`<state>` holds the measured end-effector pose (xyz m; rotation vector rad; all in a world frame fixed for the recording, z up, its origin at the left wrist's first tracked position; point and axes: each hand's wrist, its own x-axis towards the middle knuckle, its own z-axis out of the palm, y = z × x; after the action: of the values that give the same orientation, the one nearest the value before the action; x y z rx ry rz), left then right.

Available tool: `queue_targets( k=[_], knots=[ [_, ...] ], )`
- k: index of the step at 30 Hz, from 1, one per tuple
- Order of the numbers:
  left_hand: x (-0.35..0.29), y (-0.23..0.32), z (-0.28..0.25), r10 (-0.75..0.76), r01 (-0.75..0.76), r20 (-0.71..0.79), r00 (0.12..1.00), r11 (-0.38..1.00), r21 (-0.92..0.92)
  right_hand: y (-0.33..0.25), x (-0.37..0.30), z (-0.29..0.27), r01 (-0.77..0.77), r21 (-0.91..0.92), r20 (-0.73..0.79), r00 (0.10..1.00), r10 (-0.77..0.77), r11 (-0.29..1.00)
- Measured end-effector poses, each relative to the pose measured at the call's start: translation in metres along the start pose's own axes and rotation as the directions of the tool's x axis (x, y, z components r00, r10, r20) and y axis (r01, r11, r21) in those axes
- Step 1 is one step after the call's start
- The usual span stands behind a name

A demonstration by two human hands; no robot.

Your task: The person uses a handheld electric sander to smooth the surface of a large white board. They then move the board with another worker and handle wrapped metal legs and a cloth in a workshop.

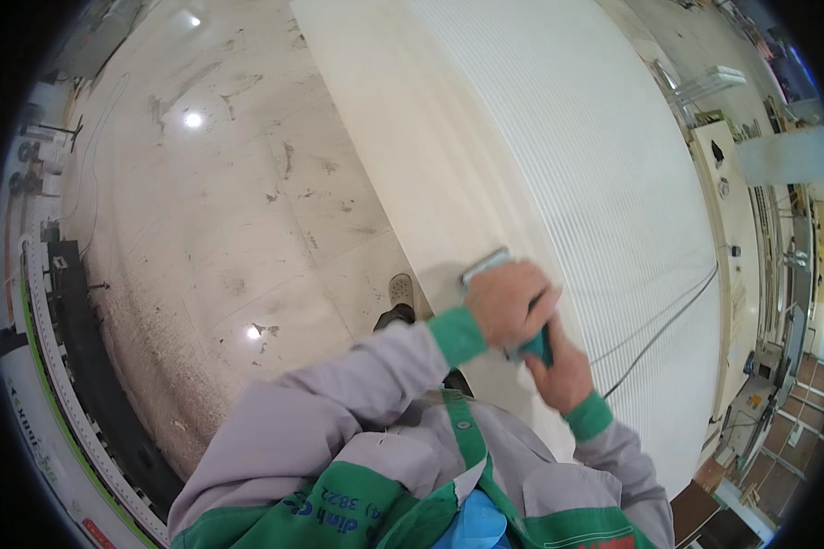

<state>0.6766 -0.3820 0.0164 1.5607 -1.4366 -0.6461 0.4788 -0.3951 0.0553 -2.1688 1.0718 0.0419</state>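
Panel point(604, 174): spreads from the upper edge down past the hands, pale and large, bordering the floor on its left side.
Smooth strip point(412, 128): runs along the panel's left side, cream-white, with faint lengthwise streaks.
Ridged part point(613, 220): covers the rest to the right, white, in fine parallel lines.
Teal tool point(540, 346): sits at the smooth strip, grey flat front end point(485, 266) pointing up and left; mostly hidden by fingers, contact with the surface hard to tell.
Left hand point(511, 300): closes over the front of the tool, just behind the grey end.
Right hand point(566, 373): grips the teal rear body, close beside the left hand.
Cable point(664, 331): crosses the ridged part, dark and curved, up to its right border.
Floor point(220, 220): shows pale tiles, dark scuffs, bright lamp reflections, dusty toward the lower left.
Shoe point(401, 289): stands beside the panel's edge, grey, with small holes.
Left rim of the room: holds a long black bar point(101, 366) beside a green-and-white board point(41, 439).
Right rim of the room: holds a long cream counter point(732, 302), then metal lengths and a rack point(796, 425) with brown sheets.
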Motion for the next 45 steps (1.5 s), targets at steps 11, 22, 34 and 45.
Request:
queue_targets(
  k=[11, 22, 34, 45],
  knots=[
    [-0.002, -0.078, -0.149, -0.001, 0.001, -0.269, 0.963, 1.0, 0.0, -0.117, 0.124, 0.028, 0.167, -0.055, 0.314, 0.939, -0.142, 0.984],
    [0.198, -0.237, -0.338, 0.093, -0.105, -0.226, 0.97, 0.994, -0.041, -0.254, 0.403, 0.021, 0.163, 0.0, 0.225, 0.961, -0.159, 0.987],
    [0.457, -0.264, -0.261, 0.058, -0.058, 0.007, 0.998, 0.996, 0.061, -0.173, 0.54, -0.083, -0.062, 0.0, -0.225, 0.972, 0.061, 0.998],
    [0.254, -0.169, -0.207, 0.275, -0.234, 0.093, 0.957, 0.921, -0.313, -0.174, 0.294, 0.009, -0.394, 0.049, -0.039, 0.917, 0.396, 0.918]
  ],
)
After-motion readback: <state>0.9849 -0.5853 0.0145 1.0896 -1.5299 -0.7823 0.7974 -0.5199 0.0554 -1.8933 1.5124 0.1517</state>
